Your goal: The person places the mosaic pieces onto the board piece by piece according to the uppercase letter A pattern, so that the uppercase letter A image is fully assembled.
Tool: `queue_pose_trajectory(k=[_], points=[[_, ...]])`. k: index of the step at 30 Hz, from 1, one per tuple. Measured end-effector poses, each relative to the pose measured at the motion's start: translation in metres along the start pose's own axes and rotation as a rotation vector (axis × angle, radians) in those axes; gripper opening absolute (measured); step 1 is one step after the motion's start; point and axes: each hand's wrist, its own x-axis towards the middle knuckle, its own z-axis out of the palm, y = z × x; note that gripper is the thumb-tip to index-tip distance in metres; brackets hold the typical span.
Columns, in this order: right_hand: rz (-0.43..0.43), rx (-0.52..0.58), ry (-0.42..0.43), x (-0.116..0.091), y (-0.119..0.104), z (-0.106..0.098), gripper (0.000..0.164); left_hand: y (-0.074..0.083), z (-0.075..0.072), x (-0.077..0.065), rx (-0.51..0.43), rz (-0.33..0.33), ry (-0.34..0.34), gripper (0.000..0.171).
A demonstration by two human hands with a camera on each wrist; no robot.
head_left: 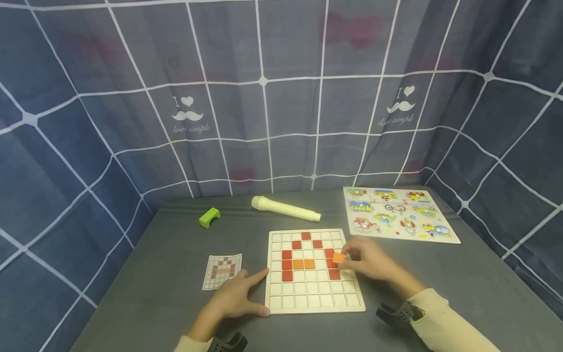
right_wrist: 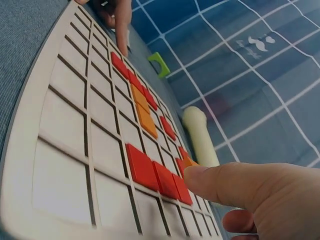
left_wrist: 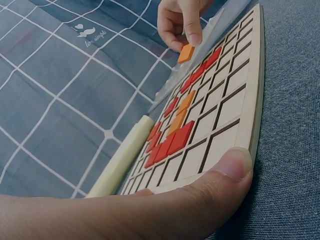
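Observation:
A white grid board (head_left: 314, 300) lies flat on the table with several red tiles (head_left: 287, 265) and two orange tiles (head_left: 304, 264) set in its cells. My right hand (head_left: 367, 256) pinches a loose orange tile (head_left: 338, 257) between thumb and fingers, above the red column at the board's right side. In the left wrist view that tile (left_wrist: 186, 53) is held clear of the board. My left hand (head_left: 237, 296) rests at the board's left edge, with the thumb at the near corner and the index finger straight against the side.
A small printed pattern card (head_left: 222, 272) lies left of the board, partly beside my left hand. Farther back are a green arch block (head_left: 209, 217) and a pale yellow microphone-shaped stick (head_left: 286, 209). A picture puzzle board (head_left: 398, 215) lies back right. A checked curtain (head_left: 290, 107) surrounds the table.

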Motion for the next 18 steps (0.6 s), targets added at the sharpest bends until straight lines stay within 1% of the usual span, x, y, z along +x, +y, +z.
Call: queue_pose_trajectory(k=[3, 8, 11, 18], points=[[-0.036, 0.015, -0.024, 0.006, -0.002, 0.005, 0.023, 0.000, 0.000, -0.001, -0.003, -0.008, 0.003, 0.097], [-0.074, 0.008, -0.031, 0.011, -0.004, 0.015, 0.020, 0.000, 0.000, 0.000, 0.003, -0.006, 0.001, 0.097], [-0.072, -0.008, -0.051, 0.014, -0.006, 0.020, 0.018, 0.000, 0.000, 0.000, -0.001, -0.008, -0.001, 0.098], [-0.052, -0.086, -0.070, 0.016, -0.013, 0.028, 0.022, -0.001, 0.001, 0.000, -0.006, -0.013, -0.006, 0.098]])
